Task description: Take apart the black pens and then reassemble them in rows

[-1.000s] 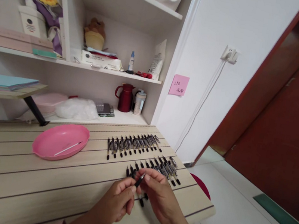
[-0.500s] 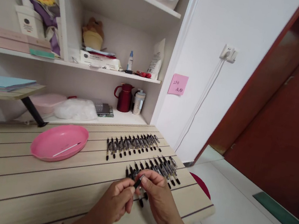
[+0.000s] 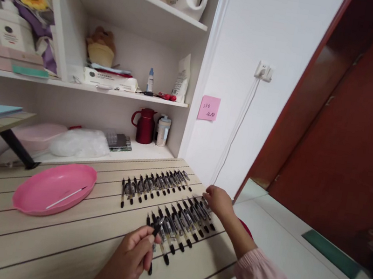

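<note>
My left hand [image 3: 132, 256] is closed round a black pen [image 3: 157, 228] and holds it upright just above the near end of the front row of pens [image 3: 180, 221]. My right hand [image 3: 217, 200] stretches out to the far right end of that row, fingers curled down onto the pens there; what they grip is hidden. A second row of black pens [image 3: 153, 182] lies behind, side by side on the wooden table [image 3: 51, 236].
A pink plate [image 3: 53, 187] with a thin white refill [image 3: 67, 191] in it sits at the left. Behind the table are shelves with a red jug [image 3: 145, 126], a white bottle [image 3: 163, 130] and a plastic bag [image 3: 80, 141]. The table's edge runs close by on the right.
My right hand let go of the pen and reached out to the far right end of the front row. My left hand keeps the pen. The camera swung to the right.
</note>
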{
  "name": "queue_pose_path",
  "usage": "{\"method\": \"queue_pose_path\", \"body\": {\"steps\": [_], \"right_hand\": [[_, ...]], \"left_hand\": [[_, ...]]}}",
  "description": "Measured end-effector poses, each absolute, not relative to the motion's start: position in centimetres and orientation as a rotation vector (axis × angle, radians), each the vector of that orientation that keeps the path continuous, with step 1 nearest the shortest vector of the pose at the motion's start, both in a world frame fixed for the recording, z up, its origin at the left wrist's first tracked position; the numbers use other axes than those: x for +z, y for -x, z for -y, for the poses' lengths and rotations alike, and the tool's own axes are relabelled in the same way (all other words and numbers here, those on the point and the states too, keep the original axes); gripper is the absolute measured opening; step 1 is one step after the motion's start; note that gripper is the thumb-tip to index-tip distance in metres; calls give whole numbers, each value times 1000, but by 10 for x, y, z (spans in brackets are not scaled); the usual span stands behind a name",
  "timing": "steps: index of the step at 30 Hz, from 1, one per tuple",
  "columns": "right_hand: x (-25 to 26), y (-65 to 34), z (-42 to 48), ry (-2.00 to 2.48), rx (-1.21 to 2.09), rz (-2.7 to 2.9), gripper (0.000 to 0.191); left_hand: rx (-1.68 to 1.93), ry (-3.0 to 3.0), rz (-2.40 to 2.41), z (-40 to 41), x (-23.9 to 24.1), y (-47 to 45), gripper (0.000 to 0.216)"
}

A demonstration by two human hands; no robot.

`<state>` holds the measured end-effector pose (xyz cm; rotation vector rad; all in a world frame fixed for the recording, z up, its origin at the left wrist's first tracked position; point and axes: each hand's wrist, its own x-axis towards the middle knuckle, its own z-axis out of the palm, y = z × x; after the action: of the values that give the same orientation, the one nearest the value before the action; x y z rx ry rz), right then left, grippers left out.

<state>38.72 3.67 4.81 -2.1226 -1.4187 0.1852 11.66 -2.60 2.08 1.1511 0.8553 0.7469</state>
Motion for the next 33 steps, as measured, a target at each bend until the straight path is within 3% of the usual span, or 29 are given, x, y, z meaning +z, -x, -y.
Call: {"method": "queue_pose_path", "body": {"steps": [7,12,15,17,20,33], "right_hand": [[25,-411,-49,2189,227,1391,17],[31,-403,-43,2078,387,1337,4],[44,-371,-29,1855,590,1335,12],[53,-342,-14,1366,935,1260,18],[65,-303,6,1031,1106,1172,29],[64,-261,31,974,1255,1227,28]], "left_hand": [[747,-1128,-851,21,13,-117,38],[792,-1085,-838,25,12,-112,31],[762,-1110,-796,28,13,-111,29],[746,-1129,-779,30,14,-112,30],[744,-1139,-781,32,17,-113,31],[777,-1288,-804,32,22,-110,35]]}}
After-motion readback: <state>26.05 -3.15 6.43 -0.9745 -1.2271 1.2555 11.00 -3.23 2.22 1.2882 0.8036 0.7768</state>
